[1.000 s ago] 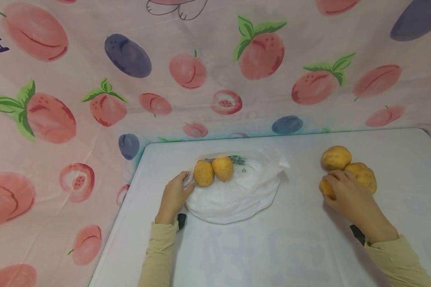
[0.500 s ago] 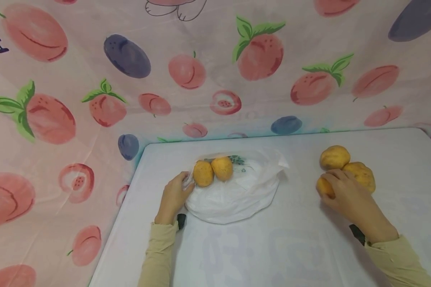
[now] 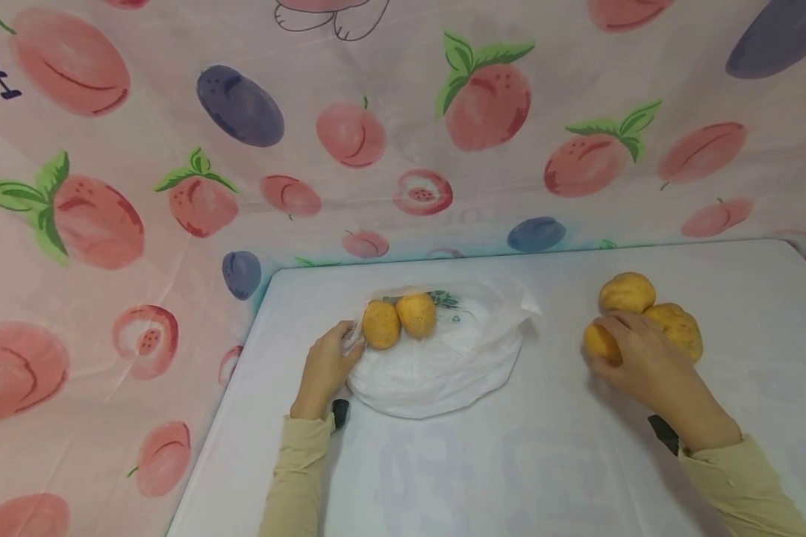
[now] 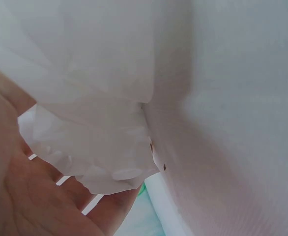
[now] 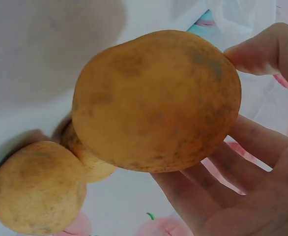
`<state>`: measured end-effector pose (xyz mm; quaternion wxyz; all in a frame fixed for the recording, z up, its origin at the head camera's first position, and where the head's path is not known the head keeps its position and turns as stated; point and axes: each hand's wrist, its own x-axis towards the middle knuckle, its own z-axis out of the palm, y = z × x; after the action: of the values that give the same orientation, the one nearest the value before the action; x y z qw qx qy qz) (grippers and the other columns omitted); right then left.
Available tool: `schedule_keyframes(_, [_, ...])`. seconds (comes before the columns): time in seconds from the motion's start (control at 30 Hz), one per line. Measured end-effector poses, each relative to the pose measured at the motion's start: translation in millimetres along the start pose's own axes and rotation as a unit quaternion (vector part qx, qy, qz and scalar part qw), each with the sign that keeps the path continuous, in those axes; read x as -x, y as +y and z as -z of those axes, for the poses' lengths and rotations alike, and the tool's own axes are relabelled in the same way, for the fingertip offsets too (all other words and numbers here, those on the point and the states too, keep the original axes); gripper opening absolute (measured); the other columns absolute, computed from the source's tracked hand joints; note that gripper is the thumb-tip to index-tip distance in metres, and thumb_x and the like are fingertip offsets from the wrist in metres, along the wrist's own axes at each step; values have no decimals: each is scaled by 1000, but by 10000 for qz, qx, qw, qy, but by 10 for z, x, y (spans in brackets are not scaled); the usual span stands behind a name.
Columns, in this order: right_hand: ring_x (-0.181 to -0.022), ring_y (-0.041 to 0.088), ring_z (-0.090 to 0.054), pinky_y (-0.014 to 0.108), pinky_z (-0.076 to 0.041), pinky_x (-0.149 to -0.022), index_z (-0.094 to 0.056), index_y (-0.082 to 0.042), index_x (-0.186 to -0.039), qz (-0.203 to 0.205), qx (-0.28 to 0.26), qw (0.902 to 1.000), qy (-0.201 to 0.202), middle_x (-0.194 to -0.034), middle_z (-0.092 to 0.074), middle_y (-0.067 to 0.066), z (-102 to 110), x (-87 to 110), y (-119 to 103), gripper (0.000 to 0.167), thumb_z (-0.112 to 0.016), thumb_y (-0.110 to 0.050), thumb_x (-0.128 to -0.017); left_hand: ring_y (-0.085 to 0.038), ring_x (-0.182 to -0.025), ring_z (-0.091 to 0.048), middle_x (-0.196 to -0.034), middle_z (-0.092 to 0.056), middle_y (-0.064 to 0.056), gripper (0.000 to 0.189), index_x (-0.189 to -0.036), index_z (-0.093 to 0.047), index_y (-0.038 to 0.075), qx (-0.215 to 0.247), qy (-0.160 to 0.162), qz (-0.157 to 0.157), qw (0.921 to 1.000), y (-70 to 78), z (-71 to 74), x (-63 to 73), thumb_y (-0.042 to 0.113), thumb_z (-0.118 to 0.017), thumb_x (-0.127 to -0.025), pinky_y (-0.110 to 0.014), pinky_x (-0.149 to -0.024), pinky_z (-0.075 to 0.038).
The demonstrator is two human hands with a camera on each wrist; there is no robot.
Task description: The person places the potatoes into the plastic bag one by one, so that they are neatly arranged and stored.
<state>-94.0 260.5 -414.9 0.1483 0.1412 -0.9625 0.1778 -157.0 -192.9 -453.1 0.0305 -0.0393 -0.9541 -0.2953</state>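
My left hand (image 3: 327, 365) holds the left edge of a thin white plastic bag (image 3: 436, 380) lying flat on the table. Close up in the left wrist view, the bag's crumpled film (image 4: 104, 147) hangs between thumb and fingers. Two potatoes (image 3: 380, 324) sit side by side at the bag's left part; whether the film covers them I cannot tell. Over on the right, my right hand (image 3: 651, 365) grips a potato (image 5: 158, 103) between thumb and fingertips. Beside that hand are two more potatoes, a smooth one (image 3: 628, 292) and a lumpy one (image 3: 675, 330), touching each other.
The white table (image 3: 510, 477) ends at a back edge against a fruit-printed cloth (image 3: 403, 149), which also hangs along the left. Bare tabletop lies between the bag and the right-hand potatoes.
My right hand has shifted the gripped potato slightly left, a little away from the other two. The left hand and the bag look the same.
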Motion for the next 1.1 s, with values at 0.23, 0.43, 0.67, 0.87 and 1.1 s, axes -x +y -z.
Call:
schedule_keyframes(0.23, [-105,49,-56,64,-48,-85,-63,8,-112,0,-136,9999,-7,-116,-59,31,36,-47,-66,47,-82,-13,-74,-37,-123,-59,-132,-64,-17,44,-132,-60,5,-14,-80,67,9999,7,11,1,23,-69,-94,-52,-102,-47])
schedule_keyframes(0.43, [-99,44,-58,59,-52,-78,-63,7,-109,180,-203,9994,205,-110,-61,28,79,-103,-126,42,-79,-9,-73,-36,-124,-58,-133,-63,-16,44,-133,-59,5,1,-98,81,9999,6,14,1,23,-69,-94,-51,-103,-47])
schedule_keyframes(0.67, [-91,38,-59,53,-54,-68,-64,5,-109,350,-232,9980,467,-105,-61,23,137,-187,-214,41,-77,-10,-73,-36,-124,-58,-133,-63,-16,44,-133,-59,5,-3,-101,104,9999,7,15,2,24,-69,-94,-51,-104,-47])
schedule_keyframes(0.87, [-100,39,-57,55,-53,-75,-64,5,-110,431,-374,9969,533,-108,-61,22,190,-239,-285,41,-76,-9,-72,-36,-123,-58,-132,-63,-16,44,-132,-59,5,-8,-77,79,9999,-5,8,-1,24,-69,-94,-51,-103,-47])
schedule_keyframes(1.1, [-101,38,-57,55,-54,-77,-64,5,-111,457,-388,9961,641,-109,-62,21,243,-306,-359,43,-77,-9,-72,-36,-123,-59,-132,-64,-16,43,-132,-60,6,-7,-61,74,10000,-17,1,-3,23,-69,-94,-51,-103,-47])
